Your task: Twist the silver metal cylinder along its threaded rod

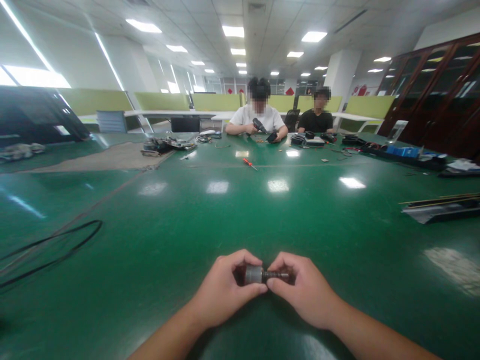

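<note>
Low in the head view, a small metal part is held lengthwise just over the green tabletop: a smooth grey cylinder [254,274] with a thinner, dark, ridged shaft [275,275] pointing right. My left hand [225,280] is closed around the cylinder, thumb below and index finger above. At the other end, my right hand [303,285] closes on the shaft with thumb and index finger. The fingertips of both hands nearly meet where cylinder and shaft join. My palms hide the outer ends, and I cannot tell whether the part touches the table.
Farther off on the green table [195,215] lies an orange-handled screwdriver [249,163]. A black cable [86,240] loops at left, and a metal channel piece [442,207] lies at right. Across the table, one person [258,117] holds a power drill [259,125]; another person [317,120] sits nearby.
</note>
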{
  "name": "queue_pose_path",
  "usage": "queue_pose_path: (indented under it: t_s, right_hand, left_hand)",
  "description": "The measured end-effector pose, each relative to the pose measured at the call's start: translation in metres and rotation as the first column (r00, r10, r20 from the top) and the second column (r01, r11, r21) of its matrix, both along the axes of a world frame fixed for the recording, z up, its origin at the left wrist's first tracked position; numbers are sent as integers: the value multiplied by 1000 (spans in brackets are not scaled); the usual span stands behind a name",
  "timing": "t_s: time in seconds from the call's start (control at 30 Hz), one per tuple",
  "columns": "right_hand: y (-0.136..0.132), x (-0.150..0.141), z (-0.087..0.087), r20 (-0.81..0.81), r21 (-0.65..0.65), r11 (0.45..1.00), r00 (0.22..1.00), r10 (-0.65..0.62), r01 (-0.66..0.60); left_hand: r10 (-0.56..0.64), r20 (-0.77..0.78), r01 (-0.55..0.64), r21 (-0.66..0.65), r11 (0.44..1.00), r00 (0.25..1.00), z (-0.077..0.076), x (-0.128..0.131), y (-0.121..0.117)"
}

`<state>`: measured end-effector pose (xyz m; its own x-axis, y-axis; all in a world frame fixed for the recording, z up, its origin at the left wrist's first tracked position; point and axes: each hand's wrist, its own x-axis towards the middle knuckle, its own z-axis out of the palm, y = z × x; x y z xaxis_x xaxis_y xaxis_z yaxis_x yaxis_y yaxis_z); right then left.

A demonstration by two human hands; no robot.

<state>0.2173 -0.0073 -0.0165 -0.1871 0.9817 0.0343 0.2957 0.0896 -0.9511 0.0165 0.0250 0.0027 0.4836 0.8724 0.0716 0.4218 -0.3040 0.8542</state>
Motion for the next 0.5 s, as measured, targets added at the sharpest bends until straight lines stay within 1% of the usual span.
queue_pose_path:
  t_s: [0.3,0.5]
  right_hand:
    - [-2,0,0,-22,-5,1000,1000,3,-3]
    - [0,0,-2,-36,-14,1000,999,-6,6]
  left_hand:
    - [11,16,-11,6,1000,1000,-3,-3,1]
    - [29,47,-28,-33,999,998,0,0,1]
